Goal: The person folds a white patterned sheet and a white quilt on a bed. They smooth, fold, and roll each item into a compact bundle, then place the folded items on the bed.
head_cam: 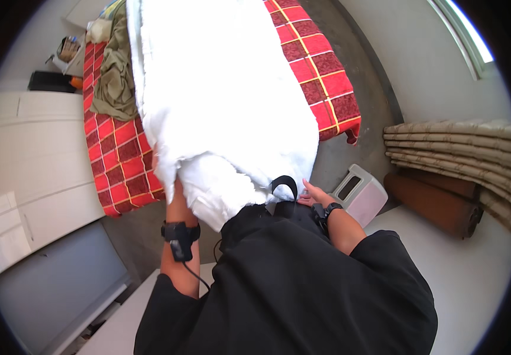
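A large white fluffy sheet (220,88), perhaps quilt batting or a fleece blanket, stretches from the far end of the bed to my waist. Its near edge is folded and ragged. My left hand (155,156) is mostly under the sheet's left edge, with only a sliver of skin showing, so its grip is hidden. By the sheet's near right corner is my right hand (311,194), thumb raised and apart from the fingers, with nothing visible in it. A black curved band (285,183) lies against the white material, just left of that hand.
Beneath the sheet is a red plaid bedspread (322,80); an olive garment (115,80) lies on its left. A grey-and-pink plastic step stool (362,195) stands at my right. Beyond it are folded patterned padding (450,151) and a brown roll (433,204). White cabinets (47,151) line the left.
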`<control>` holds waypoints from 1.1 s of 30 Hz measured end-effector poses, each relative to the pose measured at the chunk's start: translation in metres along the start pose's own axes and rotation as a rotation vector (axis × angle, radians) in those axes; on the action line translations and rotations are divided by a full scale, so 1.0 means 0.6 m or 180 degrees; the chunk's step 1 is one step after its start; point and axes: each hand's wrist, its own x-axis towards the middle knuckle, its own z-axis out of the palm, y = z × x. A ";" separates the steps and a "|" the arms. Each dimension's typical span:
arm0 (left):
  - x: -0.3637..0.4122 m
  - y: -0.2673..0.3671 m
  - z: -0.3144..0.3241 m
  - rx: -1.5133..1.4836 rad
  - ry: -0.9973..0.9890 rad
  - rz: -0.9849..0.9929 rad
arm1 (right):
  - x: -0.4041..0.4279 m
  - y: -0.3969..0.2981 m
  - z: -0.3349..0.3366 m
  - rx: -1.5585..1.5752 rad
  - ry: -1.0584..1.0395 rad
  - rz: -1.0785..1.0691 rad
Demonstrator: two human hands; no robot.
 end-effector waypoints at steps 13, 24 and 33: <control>-0.061 0.153 -0.097 0.1356 0.0458 -0.0755 | 0.097 0.028 0.069 0.1280 -0.0826 -0.0944; -0.108 0.063 -0.330 0.1231 -0.0123 -0.1621 | -0.239 -0.049 -0.189 -0.1029 0.0541 -0.1493; -0.239 -0.358 -0.503 0.2167 0.0384 -0.1950 | -0.341 -0.015 -0.116 -0.1440 0.0902 -0.1448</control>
